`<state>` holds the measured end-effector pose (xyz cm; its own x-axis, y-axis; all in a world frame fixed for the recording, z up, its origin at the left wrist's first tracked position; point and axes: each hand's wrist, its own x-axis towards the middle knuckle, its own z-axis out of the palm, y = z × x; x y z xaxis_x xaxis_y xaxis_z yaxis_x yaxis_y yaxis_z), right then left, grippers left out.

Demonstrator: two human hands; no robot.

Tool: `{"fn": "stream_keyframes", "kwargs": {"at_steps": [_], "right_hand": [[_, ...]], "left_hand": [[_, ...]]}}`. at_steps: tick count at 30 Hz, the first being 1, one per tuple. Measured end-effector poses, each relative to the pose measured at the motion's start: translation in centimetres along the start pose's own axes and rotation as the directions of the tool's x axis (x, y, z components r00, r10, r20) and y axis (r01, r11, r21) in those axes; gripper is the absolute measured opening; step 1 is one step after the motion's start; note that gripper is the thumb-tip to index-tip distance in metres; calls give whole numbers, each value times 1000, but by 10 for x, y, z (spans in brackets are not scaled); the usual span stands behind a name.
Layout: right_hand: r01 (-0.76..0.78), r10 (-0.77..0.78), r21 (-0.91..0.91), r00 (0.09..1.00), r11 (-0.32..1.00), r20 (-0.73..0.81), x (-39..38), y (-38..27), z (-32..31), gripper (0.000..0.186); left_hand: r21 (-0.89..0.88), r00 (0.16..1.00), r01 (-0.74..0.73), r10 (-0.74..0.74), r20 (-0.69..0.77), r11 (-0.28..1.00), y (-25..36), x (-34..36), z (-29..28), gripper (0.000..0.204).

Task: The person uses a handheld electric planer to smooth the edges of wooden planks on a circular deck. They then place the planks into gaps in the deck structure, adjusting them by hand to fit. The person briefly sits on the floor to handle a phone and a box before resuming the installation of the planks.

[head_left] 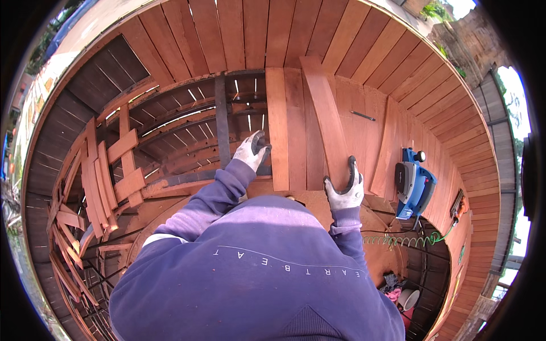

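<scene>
I am laying reddish deck boards over a dark frame, and by my reckoning the job is a good way along but not finished. The upper and right parts of the frame are showing decking [398, 62] already down in close rows. In the centre, two short boards [286, 131] are lying side by side over the joists, and a loose board [327, 113] is lying slanted across them, running from the upper middle down toward my right hand. Left of these, the dark joists [222, 119] and cross members are still bare, with daylight showing through the gaps, so that whole opening is left to cover. A heap of offcuts [105, 170] is sitting at the left of the frame.

My left hand [252, 150], in a pale glove with dark palm, is reaching forward at centre, fingers curled round the left edge of the short boards where they meet the open frame. My right hand [346, 187], gloved the same, is gripping the near end of the loose board, fingers hooked up over it and closed on the wood. Both my sleeves are coming up from the lower edge, elbows bent outward, as I am leaning over the work.

A blue electric planer [412, 182] is resting on the decking at the right, with a green coiled hose [398, 240] trailing below it, and a thin dark tool [363, 116] is lying above right of the loose board.
</scene>
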<state>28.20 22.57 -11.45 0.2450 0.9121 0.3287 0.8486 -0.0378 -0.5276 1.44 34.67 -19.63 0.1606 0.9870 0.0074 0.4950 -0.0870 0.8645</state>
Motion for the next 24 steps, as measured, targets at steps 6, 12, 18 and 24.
{"fn": "stream_keyframes", "kwargs": {"at_steps": [6, 12, 18, 24], "right_hand": [[188, -199, 208, 979, 960, 35, -2, -19, 13, 93], [94, -264, 410, 886, 907, 381, 6, -53, 24, 93], [194, -456, 469, 703, 861, 546, 16, -73, 47, 84], [381, -427, 208, 863, 901, 270, 4, -66, 50, 77]], "left_hand": [[-708, 962, 261, -239, 133, 656, 27, 40, 8, 45], [-507, 941, 148, -278, -192, 849, 2, 74, -13, 49], [-161, 966, 195, -217, -137, 968, -26, 87, -31, 44], [-233, 971, 194, -221, -96, 953, -70, 98, -14, 49]]}}
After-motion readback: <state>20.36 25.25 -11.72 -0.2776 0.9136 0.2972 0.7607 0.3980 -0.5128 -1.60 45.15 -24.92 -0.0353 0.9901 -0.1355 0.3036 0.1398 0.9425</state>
